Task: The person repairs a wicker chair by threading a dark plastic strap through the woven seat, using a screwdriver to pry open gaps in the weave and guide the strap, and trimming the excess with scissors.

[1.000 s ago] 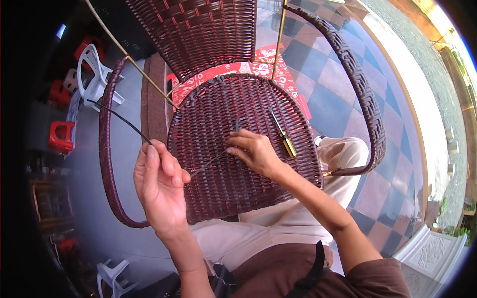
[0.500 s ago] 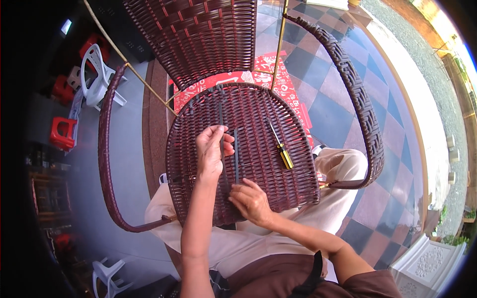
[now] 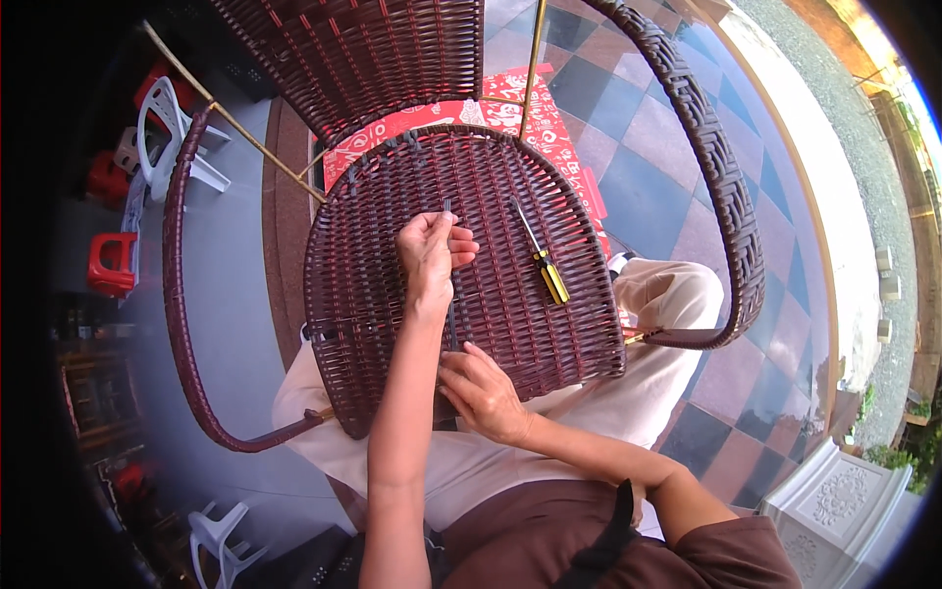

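Note:
The brown woven seat (image 3: 358, 255) of a chair lies across my lap, with a dark flat strip (image 3: 453, 324) running front to back along its middle. My left hand (image 3: 429, 257) pinches this strip between thumb and forefinger over the seat's centre, its other fingers curled loosely. Lower down, near the front edge, my right hand (image 3: 483, 395) rests with bent fingers on the strip, whose end is hidden under them. A screwdriver (image 3: 550, 280) with a yellow-and-black handle lies on the weave to the right of my left hand.
The chair's backrest (image 3: 368, 54) and woven armrests (image 3: 731, 226) frame the seat, above a red patterned surface (image 3: 579, 187). White chairs (image 3: 206, 172) and red stools (image 3: 110, 265) stand at left. A checkered tiled floor (image 3: 648, 137) and carved white pedestal (image 3: 844, 491) are at right.
My left hand has come from the raised left position to the seat's middle, bringing the strip down along the weave. My right hand has moved from the middle toward the front edge.

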